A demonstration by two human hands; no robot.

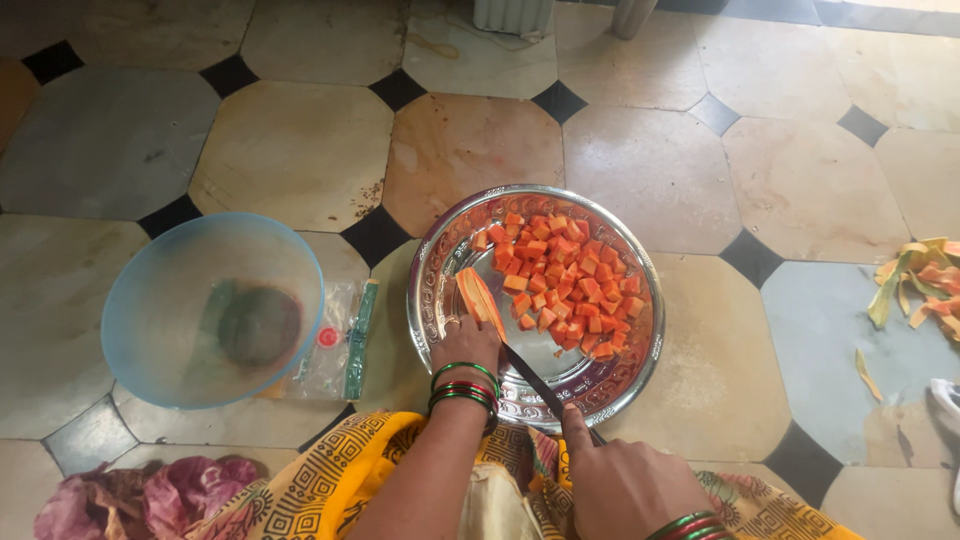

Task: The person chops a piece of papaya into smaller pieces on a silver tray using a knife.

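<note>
A round steel plate [440, 250] lies on the tiled floor, with a heap of orange papaya cubes [565, 280] on its right half. My left hand [466, 345], green and red bangles on its wrist, holds a long peeled papaya slice [479, 298] down on the plate's left side. My right hand [620, 480] grips a dark-handled knife [535, 382]. Its blade lies along the slice, just right of my left fingers.
A clear blue plastic bowl [200, 310] stands left of the plate, over a flat plastic pouch [335, 350]. Papaya peelings [915, 285] lie on the floor at the right edge. Yellow patterned cloth [320, 480] covers my lap; a purple cloth [160, 495] sits bottom left.
</note>
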